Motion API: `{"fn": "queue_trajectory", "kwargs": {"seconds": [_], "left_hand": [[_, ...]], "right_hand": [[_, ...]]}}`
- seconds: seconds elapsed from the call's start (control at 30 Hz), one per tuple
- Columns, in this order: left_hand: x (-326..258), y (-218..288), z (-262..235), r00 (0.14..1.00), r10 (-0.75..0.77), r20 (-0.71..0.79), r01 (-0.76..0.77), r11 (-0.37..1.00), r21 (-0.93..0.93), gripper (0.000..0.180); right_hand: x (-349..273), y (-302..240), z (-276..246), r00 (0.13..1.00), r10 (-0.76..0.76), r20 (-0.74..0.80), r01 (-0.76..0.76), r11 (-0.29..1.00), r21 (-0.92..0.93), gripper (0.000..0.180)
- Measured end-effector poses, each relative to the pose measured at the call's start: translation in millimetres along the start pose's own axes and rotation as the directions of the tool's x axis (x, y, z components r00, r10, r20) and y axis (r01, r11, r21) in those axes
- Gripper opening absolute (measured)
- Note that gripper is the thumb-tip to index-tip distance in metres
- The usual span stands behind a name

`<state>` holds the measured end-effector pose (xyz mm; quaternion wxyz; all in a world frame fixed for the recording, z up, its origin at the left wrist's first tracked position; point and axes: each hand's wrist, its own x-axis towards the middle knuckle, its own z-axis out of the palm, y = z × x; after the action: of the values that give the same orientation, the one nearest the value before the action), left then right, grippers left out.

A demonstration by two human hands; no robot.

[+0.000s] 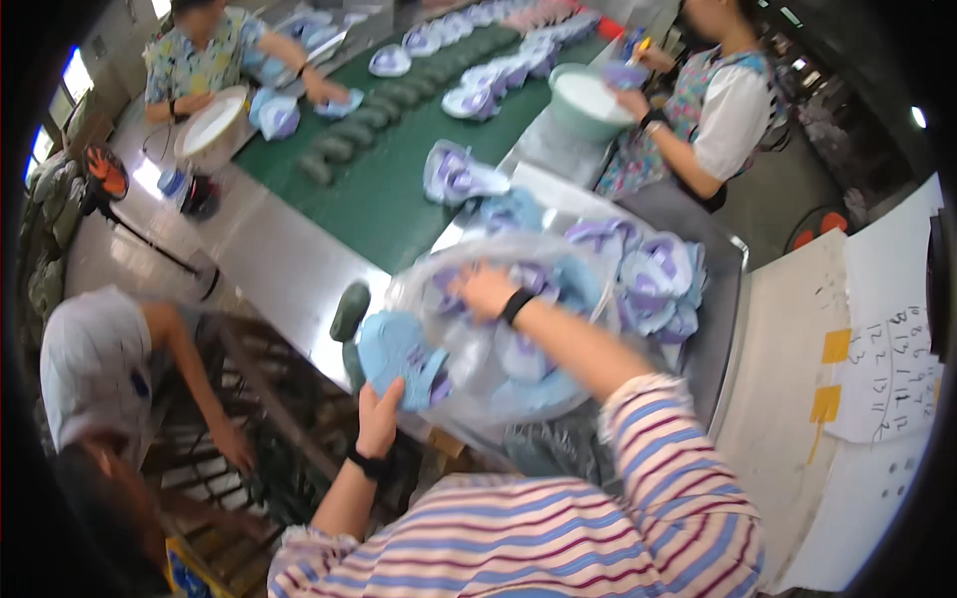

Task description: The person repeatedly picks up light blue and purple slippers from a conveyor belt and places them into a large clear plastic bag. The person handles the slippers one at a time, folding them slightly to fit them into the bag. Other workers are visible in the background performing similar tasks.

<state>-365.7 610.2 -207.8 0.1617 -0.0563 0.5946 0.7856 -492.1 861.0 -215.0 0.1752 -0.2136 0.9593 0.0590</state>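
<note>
My left hand [379,419] is closed on the edge of a light blue shoe upper [394,349] with a purple part on its side, held beside a clear plastic bag [407,291]. The bag stands with its mouth wide and holds several blue and purple shoe uppers [528,349]. Inside it, my right hand [486,289] has its fingers apart, touching a purple and white upper [446,287]; slight blur leaves its grip unclear, but nothing is seen lifted. Two dark green shoe lasts [349,311] lie on the metal edge just left of the bag.
More uppers [653,269] are heaped right of the bag. Beyond runs a green conveyor belt [299,204] with rows of lasts and uppers. Two people work across it, near a white basin [214,125] and a pale green tub [588,105]. Another person [100,369] bends at a rack, lower left.
</note>
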Motion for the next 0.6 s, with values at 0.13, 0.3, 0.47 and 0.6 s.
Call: {"fn": "queue_trajectory", "kwargs": {"seconds": [0.13,0.3,0.47,0.6], "left_hand": [[4,-7,16,0.992,0.126,-0.009,-0.125,0.990,0.062,0.043],[19,-22,8,0.992,0.129,0.005,-0.129,0.988,0.082,0.041],[33,-21,6,0.990,0.140,-0.032,-0.136,0.985,0.105,0.040],[32,-17,-3,0.991,0.130,-0.018,-0.129,0.990,0.057,0.040]], "right_hand": [[47,-36,86,0.931,0.339,-0.138,-0.346,0.938,-0.032,0.041],[39,-34,64,0.975,0.161,-0.153,-0.112,0.951,0.288,0.032],[-16,2,3,0.953,0.033,-0.302,0.081,0.930,0.360,0.042],[-62,34,-26,0.929,0.041,-0.369,0.175,0.828,0.533,0.045]]}}
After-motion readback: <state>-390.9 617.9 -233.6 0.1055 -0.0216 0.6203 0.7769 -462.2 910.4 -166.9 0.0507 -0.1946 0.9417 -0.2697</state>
